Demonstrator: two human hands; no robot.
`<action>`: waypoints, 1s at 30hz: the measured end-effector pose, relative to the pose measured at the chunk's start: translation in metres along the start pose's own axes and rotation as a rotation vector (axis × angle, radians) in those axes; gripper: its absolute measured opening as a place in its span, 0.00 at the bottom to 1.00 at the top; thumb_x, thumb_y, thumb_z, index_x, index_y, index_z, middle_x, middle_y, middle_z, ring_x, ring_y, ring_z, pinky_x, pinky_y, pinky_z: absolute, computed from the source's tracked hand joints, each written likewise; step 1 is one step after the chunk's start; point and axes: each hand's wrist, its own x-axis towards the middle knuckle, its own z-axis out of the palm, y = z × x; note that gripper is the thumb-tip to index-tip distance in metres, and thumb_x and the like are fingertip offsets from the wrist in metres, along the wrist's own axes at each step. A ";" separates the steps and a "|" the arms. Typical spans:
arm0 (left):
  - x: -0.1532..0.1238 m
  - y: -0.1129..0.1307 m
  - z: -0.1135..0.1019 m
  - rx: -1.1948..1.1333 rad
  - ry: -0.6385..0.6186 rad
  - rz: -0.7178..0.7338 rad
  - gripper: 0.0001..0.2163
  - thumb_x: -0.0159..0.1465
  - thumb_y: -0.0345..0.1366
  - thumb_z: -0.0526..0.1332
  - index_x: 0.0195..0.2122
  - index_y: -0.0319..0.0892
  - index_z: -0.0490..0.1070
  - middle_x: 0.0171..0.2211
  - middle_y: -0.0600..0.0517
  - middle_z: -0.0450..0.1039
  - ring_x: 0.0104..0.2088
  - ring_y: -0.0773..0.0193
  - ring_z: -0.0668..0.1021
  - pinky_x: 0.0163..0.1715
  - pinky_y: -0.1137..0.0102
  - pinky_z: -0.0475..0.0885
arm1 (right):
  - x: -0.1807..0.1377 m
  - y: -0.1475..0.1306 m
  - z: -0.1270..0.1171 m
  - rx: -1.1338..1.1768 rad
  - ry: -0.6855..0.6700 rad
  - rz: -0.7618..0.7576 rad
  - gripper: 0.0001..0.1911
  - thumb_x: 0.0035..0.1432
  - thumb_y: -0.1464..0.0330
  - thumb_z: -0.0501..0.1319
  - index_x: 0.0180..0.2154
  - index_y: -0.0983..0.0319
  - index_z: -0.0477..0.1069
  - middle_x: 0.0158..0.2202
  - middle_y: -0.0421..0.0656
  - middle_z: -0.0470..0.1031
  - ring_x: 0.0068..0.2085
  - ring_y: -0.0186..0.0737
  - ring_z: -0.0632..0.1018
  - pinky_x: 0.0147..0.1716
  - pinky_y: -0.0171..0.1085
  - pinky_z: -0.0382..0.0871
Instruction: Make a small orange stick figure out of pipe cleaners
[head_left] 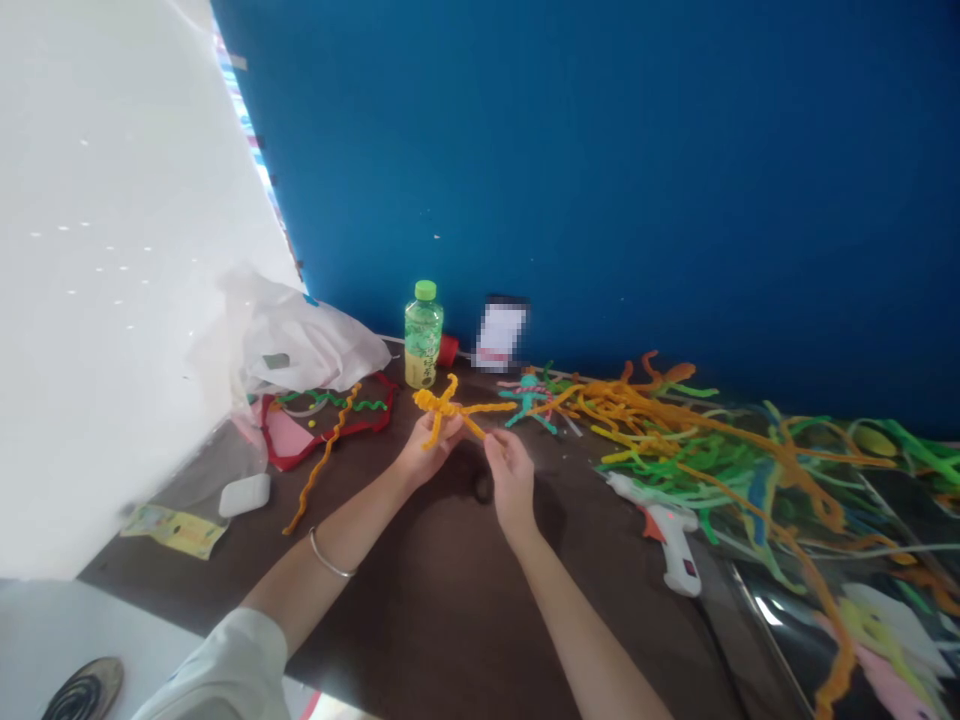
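Both of my hands hold an orange pipe-cleaner figure (450, 408) above the dark brown table (450, 600). My left hand (426, 452) pinches the figure's twisted middle, fingers closed round it. My right hand (510, 475) pinches the end of one orange limb that runs down to the right. A silver bangle sits on my left wrist. A wavy orange pipe cleaner (324, 460) lies on the table left of my hands.
A green drink bottle (423, 336) stands at the back by the blue wall. A white plastic bag (300, 345), a red-edged pink shape (300, 432) and a white case (244, 494) lie at the left. A teal figure (528, 400), a pipe-cleaner heap (720, 450) and a white glue gun (671, 535) lie at the right.
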 end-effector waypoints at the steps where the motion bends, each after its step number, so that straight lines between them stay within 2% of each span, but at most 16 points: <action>1: 0.000 -0.002 0.000 0.003 -0.004 -0.006 0.12 0.45 0.27 0.68 0.31 0.38 0.70 0.28 0.54 0.72 0.30 0.72 0.74 0.34 0.76 0.68 | -0.001 -0.002 0.000 -0.030 0.001 -0.016 0.14 0.49 0.60 0.61 0.35 0.63 0.70 0.35 0.44 0.74 0.38 0.40 0.74 0.40 0.39 0.67; 4: -0.002 -0.005 0.001 0.082 -0.040 -0.015 0.11 0.45 0.25 0.67 0.31 0.38 0.71 0.27 0.53 0.72 0.30 0.71 0.75 0.34 0.76 0.67 | 0.001 -0.005 -0.002 -0.002 -0.019 -0.005 0.14 0.48 0.60 0.62 0.35 0.63 0.71 0.35 0.45 0.75 0.35 0.39 0.76 0.37 0.39 0.69; 7: -0.005 -0.002 0.001 0.168 -0.144 -0.074 0.13 0.44 0.24 0.65 0.32 0.38 0.71 0.29 0.52 0.74 0.33 0.66 0.75 0.39 0.71 0.68 | 0.006 -0.002 -0.007 0.051 -0.012 0.028 0.13 0.47 0.60 0.62 0.32 0.63 0.71 0.27 0.41 0.74 0.26 0.35 0.74 0.30 0.36 0.70; 9: -0.006 0.005 0.001 0.132 -0.249 -0.163 0.14 0.44 0.25 0.63 0.34 0.38 0.71 0.33 0.49 0.75 0.36 0.62 0.76 0.42 0.66 0.68 | 0.009 -0.001 -0.012 0.009 0.011 0.006 0.13 0.47 0.61 0.62 0.31 0.64 0.71 0.21 0.39 0.72 0.23 0.34 0.73 0.27 0.35 0.69; 11: -0.005 0.012 -0.001 0.050 -0.311 -0.236 0.15 0.45 0.30 0.61 0.36 0.37 0.71 0.37 0.46 0.74 0.38 0.57 0.76 0.43 0.60 0.67 | 0.012 -0.003 -0.017 -0.057 0.033 -0.033 0.13 0.47 0.61 0.63 0.31 0.63 0.71 0.21 0.39 0.71 0.23 0.34 0.72 0.27 0.35 0.68; 13: -0.004 0.015 -0.002 0.046 -0.287 -0.263 0.16 0.47 0.34 0.60 0.39 0.36 0.71 0.39 0.44 0.74 0.38 0.55 0.76 0.43 0.58 0.68 | 0.014 -0.006 -0.021 -0.106 0.067 -0.070 0.13 0.46 0.61 0.63 0.31 0.63 0.70 0.25 0.40 0.73 0.25 0.34 0.73 0.28 0.35 0.69; 16: -0.002 0.013 -0.003 0.208 -0.185 -0.214 0.16 0.49 0.35 0.63 0.39 0.36 0.71 0.34 0.45 0.75 0.33 0.58 0.77 0.40 0.61 0.69 | 0.015 -0.011 -0.023 -0.123 0.087 -0.088 0.14 0.44 0.62 0.64 0.32 0.63 0.69 0.29 0.42 0.74 0.26 0.34 0.74 0.29 0.35 0.70; 21: -0.003 0.003 -0.003 0.482 -0.097 -0.125 0.17 0.43 0.34 0.70 0.34 0.34 0.71 0.25 0.48 0.75 0.25 0.63 0.77 0.33 0.65 0.72 | 0.018 -0.004 -0.022 0.114 0.073 0.040 0.19 0.41 0.63 0.67 0.36 0.62 0.67 0.25 0.38 0.74 0.23 0.34 0.75 0.29 0.38 0.72; 26: -0.005 0.002 -0.002 0.481 -0.066 -0.090 0.16 0.43 0.36 0.70 0.31 0.34 0.71 0.23 0.49 0.75 0.24 0.64 0.77 0.30 0.67 0.72 | 0.019 0.009 -0.018 0.356 -0.061 0.148 0.14 0.38 0.66 0.69 0.30 0.62 0.72 0.28 0.40 0.76 0.29 0.37 0.78 0.37 0.43 0.73; 30: -0.004 0.000 -0.003 0.503 -0.023 -0.060 0.15 0.43 0.38 0.69 0.29 0.34 0.71 0.22 0.49 0.74 0.23 0.65 0.76 0.28 0.69 0.72 | 0.015 0.008 -0.015 0.244 -0.103 0.141 0.12 0.40 0.65 0.68 0.30 0.63 0.74 0.29 0.43 0.78 0.30 0.41 0.78 0.38 0.45 0.74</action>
